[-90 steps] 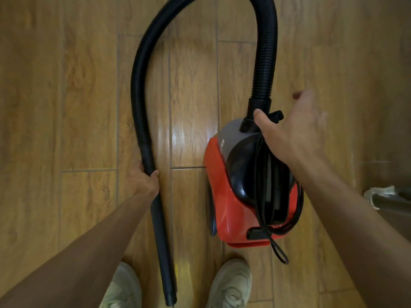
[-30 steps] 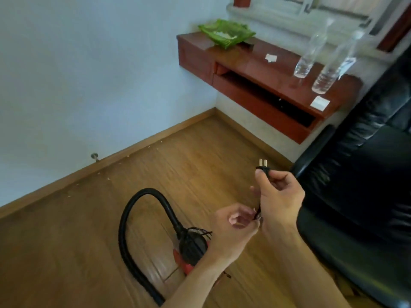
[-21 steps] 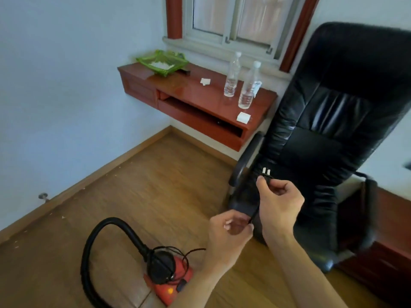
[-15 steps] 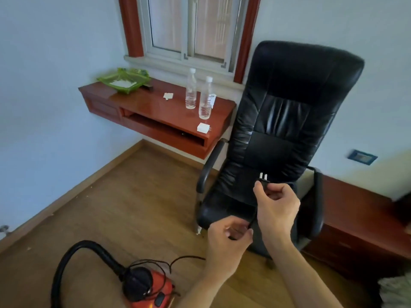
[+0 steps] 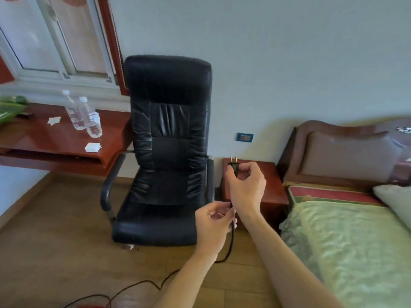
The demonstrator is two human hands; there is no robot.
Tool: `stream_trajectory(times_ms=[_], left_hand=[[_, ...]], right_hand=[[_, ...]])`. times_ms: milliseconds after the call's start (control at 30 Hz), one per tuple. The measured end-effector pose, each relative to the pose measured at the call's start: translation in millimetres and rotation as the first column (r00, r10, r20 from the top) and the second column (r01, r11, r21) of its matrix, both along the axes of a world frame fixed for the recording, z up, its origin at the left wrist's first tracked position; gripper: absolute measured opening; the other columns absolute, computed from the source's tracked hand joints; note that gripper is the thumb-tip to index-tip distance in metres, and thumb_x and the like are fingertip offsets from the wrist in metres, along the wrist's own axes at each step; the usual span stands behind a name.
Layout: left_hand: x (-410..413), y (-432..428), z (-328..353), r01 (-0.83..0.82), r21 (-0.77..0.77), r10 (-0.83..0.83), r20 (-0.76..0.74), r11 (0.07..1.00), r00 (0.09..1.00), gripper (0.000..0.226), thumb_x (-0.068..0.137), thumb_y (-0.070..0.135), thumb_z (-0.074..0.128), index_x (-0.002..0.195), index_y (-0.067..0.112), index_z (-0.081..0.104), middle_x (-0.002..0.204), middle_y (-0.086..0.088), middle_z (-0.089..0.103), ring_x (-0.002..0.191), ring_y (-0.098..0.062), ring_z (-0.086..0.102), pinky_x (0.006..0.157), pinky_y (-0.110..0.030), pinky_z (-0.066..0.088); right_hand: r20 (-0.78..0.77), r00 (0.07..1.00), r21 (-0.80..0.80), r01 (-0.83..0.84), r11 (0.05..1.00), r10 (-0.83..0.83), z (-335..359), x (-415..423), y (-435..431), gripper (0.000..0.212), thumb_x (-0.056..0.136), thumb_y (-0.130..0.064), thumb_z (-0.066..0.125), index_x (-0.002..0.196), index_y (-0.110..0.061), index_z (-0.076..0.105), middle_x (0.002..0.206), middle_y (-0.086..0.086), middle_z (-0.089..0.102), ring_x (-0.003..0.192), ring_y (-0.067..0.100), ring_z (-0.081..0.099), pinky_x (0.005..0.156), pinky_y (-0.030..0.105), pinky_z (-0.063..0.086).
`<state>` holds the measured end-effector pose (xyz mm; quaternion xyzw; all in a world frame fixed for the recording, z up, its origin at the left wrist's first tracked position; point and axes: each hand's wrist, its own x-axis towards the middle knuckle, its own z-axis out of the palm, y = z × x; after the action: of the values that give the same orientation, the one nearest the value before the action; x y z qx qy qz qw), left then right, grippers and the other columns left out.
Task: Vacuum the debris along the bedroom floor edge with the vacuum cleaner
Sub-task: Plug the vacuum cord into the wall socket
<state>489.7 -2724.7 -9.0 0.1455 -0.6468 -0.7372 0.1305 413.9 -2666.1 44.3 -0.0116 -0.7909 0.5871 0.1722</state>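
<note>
Red-brown wood desk (image 5: 55,138) at far left, under the window (image 5: 55,36). On it: a green tray (image 5: 10,107) at the frame edge, a scrap of white paper (image 5: 54,120), two clear plastic bottles (image 5: 85,117) standing upright side by side, and a small white block (image 5: 92,147) near the front edge.

Black leather office chair (image 5: 166,147) just right of the desk, back against the pale wall, seat facing the camera.

Floor is wood plank (image 5: 55,241). Black power cord (image 5: 142,285) trails across it from the bottom edge, where a sliver of the red vacuum cleaner (image 5: 92,306) shows (body mostly out of frame), then rises to the hands.

Left hand (image 5: 213,223) in front of the chair seat, fingers pinched on the cord just below the right wrist. Right hand (image 5: 245,185) higher, thumb and fingers closed on the black plug (image 5: 234,164), two metal prongs pointing up.

Behind the plug: a low red-brown nightstand (image 5: 273,185). On the wall above it, well apart from the prongs, a dark socket plate (image 5: 244,137).

Far right: bed with padded brown headboard (image 5: 342,152), green patterned cover (image 5: 355,245), pale pillow (image 5: 395,201) at the edge.
</note>
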Motion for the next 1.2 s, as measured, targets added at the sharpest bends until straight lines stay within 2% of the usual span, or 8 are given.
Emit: stream_trajectory(times_ms=[233,433,667,867,1100,1200], left_hand=[[-44,96,22,0.092,0.055,-0.095,0.051,0.994,0.994,0.006,0.086,0.008,0.073,0.092,0.007,0.074,0.078,-0.013,0.075,0.075,-0.025,0.075,0.067,-0.036,0.063],[-71,134,43,0.169,0.065,-0.171,0.039,0.984,0.984,0.006,0.086,0.009,0.074,0.090,0.005,0.074,0.076,-0.009,0.073,0.075,-0.023,0.073,0.065,-0.036,0.063],[-131,130,46,0.209,0.068,-0.211,0.024,0.975,0.977,0.005,0.084,0.009,0.076,0.086,0.006,0.073,0.074,-0.010,0.073,0.070,-0.021,0.073,0.065,-0.039,0.064],[-205,97,39,0.226,0.045,-0.227,0.026,0.973,0.974,0.007,0.086,0.008,0.074,0.093,0.008,0.075,0.075,-0.007,0.075,0.070,-0.021,0.074,0.062,-0.031,0.062],[-288,63,23,0.274,-0.004,-0.273,0.076,0.962,0.959,0.009,0.084,0.008,0.075,0.093,0.010,0.076,0.076,-0.009,0.074,0.069,-0.022,0.074,0.064,-0.033,0.063],[-315,56,17,0.277,-0.003,-0.276,0.095,0.961,0.957,0.008,0.085,0.008,0.074,0.093,0.010,0.075,0.075,-0.009,0.074,0.069,-0.022,0.074,0.065,-0.034,0.063]], right_hand=[[-0.012,0.992,0.021,0.124,0.992,-0.124,20,-36,103,0.016,0.088,-0.026,0.073,0.090,-0.018,0.059,0.077,-0.014,0.058,0.068,0.002,0.053,0.060,0.012,0.036],[0.004,0.983,-0.038,0.186,0.982,-0.186,34,-65,138,0.015,0.087,-0.024,0.071,0.089,-0.017,0.058,0.081,-0.006,0.063,0.071,0.008,0.058,0.060,0.020,0.042],[0.010,0.984,-0.005,0.177,0.984,-0.177,40,-120,134,0.015,0.087,-0.022,0.069,0.094,-0.014,0.058,0.082,-0.006,0.061,0.069,0.005,0.055,0.059,0.019,0.039],[0.060,0.973,-0.017,0.226,0.974,-0.224,34,-197,114,0.012,0.085,-0.022,0.071,0.089,-0.016,0.062,0.080,-0.004,0.065,0.068,0.008,0.058,0.066,0.028,0.050],[0.103,0.961,0.013,0.255,0.967,-0.255,18,-276,93,0.012,0.084,-0.019,0.073,0.087,-0.010,0.064,0.069,-0.005,0.062,0.058,0.004,0.055,0.054,0.021,0.041],[0.119,0.959,0.026,0.257,0.966,-0.258,8,-305,88,0.014,0.083,-0.020,0.073,0.087,-0.010,0.064,0.072,-0.004,0.063,0.060,0.004,0.055,0.054,0.019,0.039]])
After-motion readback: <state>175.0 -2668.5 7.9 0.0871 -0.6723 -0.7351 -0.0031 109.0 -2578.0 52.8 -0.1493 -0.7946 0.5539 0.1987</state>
